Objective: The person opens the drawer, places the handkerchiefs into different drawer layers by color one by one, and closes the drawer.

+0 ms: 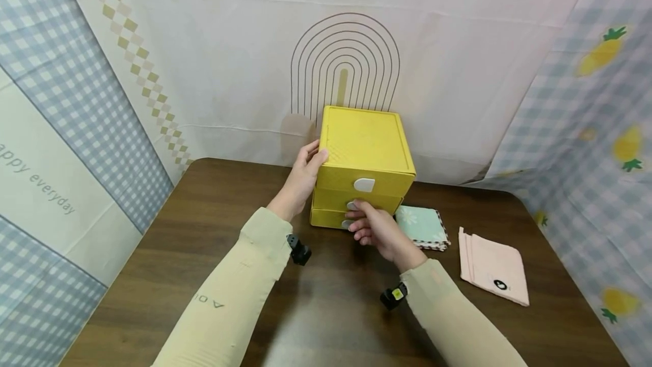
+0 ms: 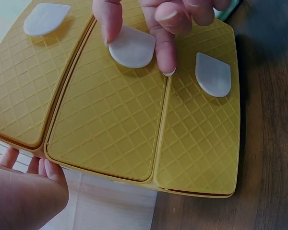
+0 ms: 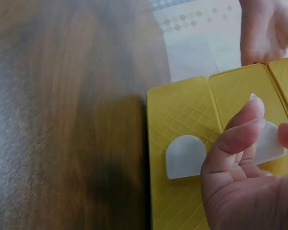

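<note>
A yellow chest of three stacked drawers (image 1: 367, 137) stands against the back cloth, each drawer front bearing a white tab handle. My left hand (image 1: 297, 183) rests against the chest's upper left side, its thumb near the top edge. With thumb and finger, my right hand (image 1: 379, 228) pinches the middle drawer's handle (image 2: 132, 47). The top handle (image 1: 364, 185) and the bottom handle (image 3: 186, 155) are untouched by the pinch. All the drawer fronts look flush with the frame.
Right of the chest lies a folded mint-green cloth (image 1: 420, 225) with a checked edge. Farther right is a folded pink cloth (image 1: 494, 265). They lie on a dark wooden table (image 1: 326, 310), with patterned cloth hung behind and at both sides.
</note>
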The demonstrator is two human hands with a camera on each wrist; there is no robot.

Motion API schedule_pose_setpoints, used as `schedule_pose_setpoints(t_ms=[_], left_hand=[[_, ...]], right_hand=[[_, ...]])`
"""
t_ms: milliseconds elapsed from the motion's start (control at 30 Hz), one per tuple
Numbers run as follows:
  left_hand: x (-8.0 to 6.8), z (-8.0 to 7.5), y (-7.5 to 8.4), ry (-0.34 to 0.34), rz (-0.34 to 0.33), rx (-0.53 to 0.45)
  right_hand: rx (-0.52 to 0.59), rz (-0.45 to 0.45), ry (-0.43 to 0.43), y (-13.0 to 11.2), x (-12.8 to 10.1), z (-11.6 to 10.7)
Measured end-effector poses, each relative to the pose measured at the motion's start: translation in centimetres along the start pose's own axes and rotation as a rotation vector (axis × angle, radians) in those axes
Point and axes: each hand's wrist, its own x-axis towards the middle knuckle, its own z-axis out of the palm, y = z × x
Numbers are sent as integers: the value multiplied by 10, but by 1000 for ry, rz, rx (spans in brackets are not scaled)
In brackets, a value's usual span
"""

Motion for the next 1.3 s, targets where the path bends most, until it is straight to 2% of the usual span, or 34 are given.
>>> schedule_pose_setpoints(t_ms=[200, 267, 600, 833, 1300], left_hand=[[-3, 2, 4, 18, 2, 5], [-1, 2, -1, 28, 11, 9], [-1, 3, -2, 30, 11, 2], [-1, 2, 0, 33, 11, 11], [-2, 2, -1, 31, 19, 9]], right_hand=[[-8, -7, 25, 1, -3, 1], [1, -7, 43, 5, 1, 0], [-15, 6, 70, 6, 0, 1], [-32, 2, 74, 7, 0, 1], [-83, -9, 60, 16, -17, 4]])
